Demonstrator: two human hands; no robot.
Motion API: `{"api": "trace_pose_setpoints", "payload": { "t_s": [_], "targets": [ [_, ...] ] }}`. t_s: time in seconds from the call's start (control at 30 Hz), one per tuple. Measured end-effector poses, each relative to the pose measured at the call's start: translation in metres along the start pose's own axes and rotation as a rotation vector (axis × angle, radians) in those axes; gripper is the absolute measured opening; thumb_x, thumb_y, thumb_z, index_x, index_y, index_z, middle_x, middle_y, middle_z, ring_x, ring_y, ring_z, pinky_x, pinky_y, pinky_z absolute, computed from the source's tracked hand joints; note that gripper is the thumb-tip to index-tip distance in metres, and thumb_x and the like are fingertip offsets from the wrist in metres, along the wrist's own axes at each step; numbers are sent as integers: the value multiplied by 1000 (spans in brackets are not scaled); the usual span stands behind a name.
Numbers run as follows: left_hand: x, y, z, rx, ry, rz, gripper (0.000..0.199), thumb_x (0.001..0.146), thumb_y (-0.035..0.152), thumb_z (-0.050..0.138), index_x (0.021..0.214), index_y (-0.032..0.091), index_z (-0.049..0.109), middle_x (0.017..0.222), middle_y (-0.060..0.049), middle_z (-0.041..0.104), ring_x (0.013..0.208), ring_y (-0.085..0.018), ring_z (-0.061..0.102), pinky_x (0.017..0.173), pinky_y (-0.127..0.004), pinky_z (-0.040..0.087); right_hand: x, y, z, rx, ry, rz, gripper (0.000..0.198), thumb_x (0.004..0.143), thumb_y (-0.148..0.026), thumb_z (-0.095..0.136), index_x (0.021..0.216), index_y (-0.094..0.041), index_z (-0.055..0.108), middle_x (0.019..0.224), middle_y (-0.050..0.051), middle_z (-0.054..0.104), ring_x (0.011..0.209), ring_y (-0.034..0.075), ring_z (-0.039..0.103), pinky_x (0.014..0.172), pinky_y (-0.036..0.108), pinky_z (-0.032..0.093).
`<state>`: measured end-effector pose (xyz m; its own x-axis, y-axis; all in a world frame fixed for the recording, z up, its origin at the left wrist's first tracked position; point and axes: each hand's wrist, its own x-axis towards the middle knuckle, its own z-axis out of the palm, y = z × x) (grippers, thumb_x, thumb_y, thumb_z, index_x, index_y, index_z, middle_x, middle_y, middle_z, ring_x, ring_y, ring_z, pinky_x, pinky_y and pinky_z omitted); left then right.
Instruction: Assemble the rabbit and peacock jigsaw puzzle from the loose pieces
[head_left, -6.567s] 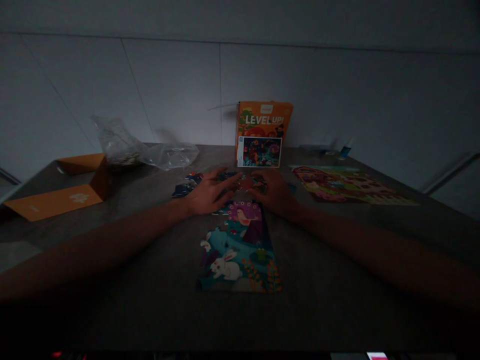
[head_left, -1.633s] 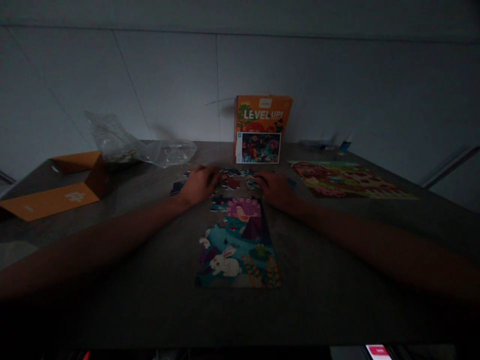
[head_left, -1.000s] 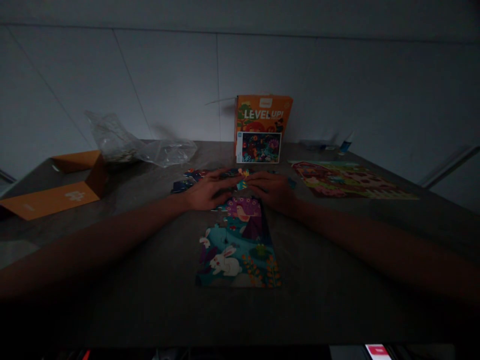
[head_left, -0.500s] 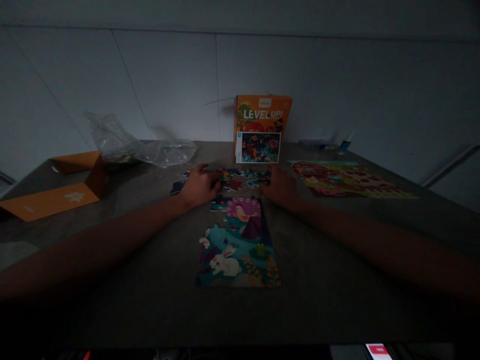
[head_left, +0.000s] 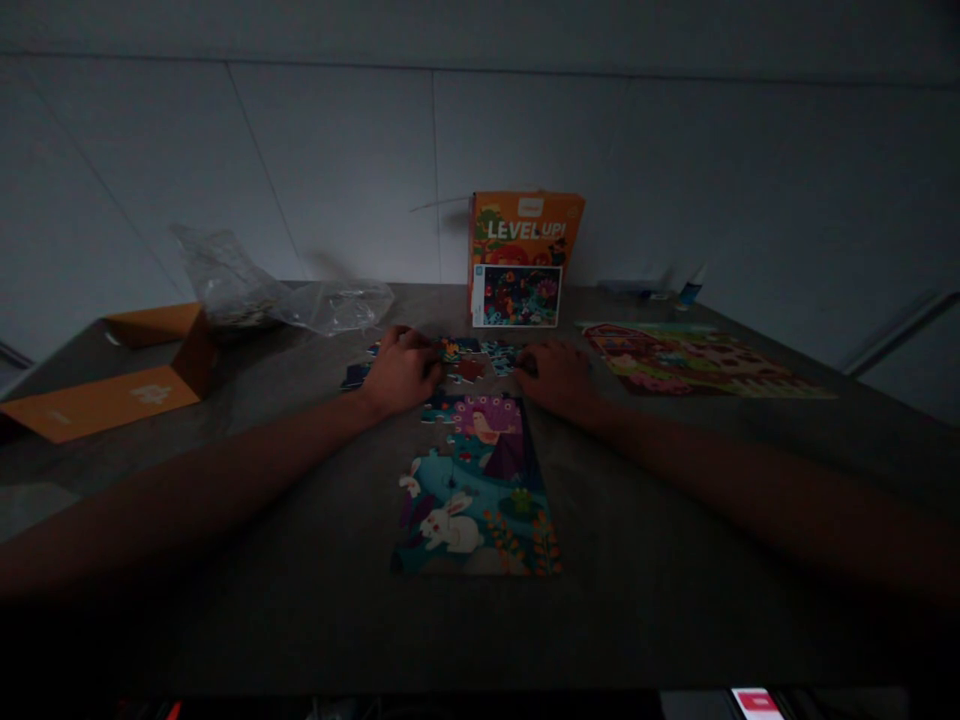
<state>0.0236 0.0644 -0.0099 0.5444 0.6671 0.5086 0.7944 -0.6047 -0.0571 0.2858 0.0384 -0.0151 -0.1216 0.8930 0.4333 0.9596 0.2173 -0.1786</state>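
Step in hand, as judged: sorting through the loose pieces (head_left: 468, 371). These lie mainly between the left hand (head_left: 405, 370) and the right hand (head_left: 556, 375). Both hands are curled; whether either grips a piece cannot be told. The part-built puzzle (head_left: 480, 490) lies nearer the body than both hands. The next move calls for isolating one matching piece.
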Motion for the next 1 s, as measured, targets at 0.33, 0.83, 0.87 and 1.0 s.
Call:
{"api": "trace_pose_setpoints", "payload": {
  "t_s": [0.33, 0.83, 0.87, 1.0],
  "targets": [
    [0, 1, 0, -14, 14, -5, 45, 91, 28, 50, 129, 13, 68, 108, -15, 71, 109, -33, 61, 105, -53, 45, 2, -2, 1, 52, 2, 54, 40, 87, -30, 63, 125, -17, 60, 120, 15, 71, 114, 34, 64, 99, 52, 45],
    [-3, 0, -2, -164, 42, 269, 44, 97, 26, 51, 139, 15, 59, 122, -13, 70, 121, -29, 60, 107, -47, 49, 5, 3, 3, 427, 264, -191, 44, 76, -24, 71, 118, -19, 58, 102, 9, 66, 91, 25, 64, 85, 40, 54],
    [-3, 1, -4, -184, 25, 321, 47, 98, 26, 49, 144, 16, 55, 126, -13, 69, 126, -29, 58, 108, -46, 49, 4, 2, 1, 429, 330, -260, 42, 77, -25, 71, 117, -20, 57, 106, 10, 65, 97, 27, 63, 88, 43, 53],
    [-5, 6, -8, -226, -17, 475, 55, 102, 27, 44, 156, 17, 39, 142, -16, 59, 140, -28, 50, 111, -46, 48, -4, -5, -4, 430, 427, -592, 35, 87, -33, 68, 118, -24, 56, 112, 10, 61, 110, 29, 58, 96, 48, 51]
  ]
}}
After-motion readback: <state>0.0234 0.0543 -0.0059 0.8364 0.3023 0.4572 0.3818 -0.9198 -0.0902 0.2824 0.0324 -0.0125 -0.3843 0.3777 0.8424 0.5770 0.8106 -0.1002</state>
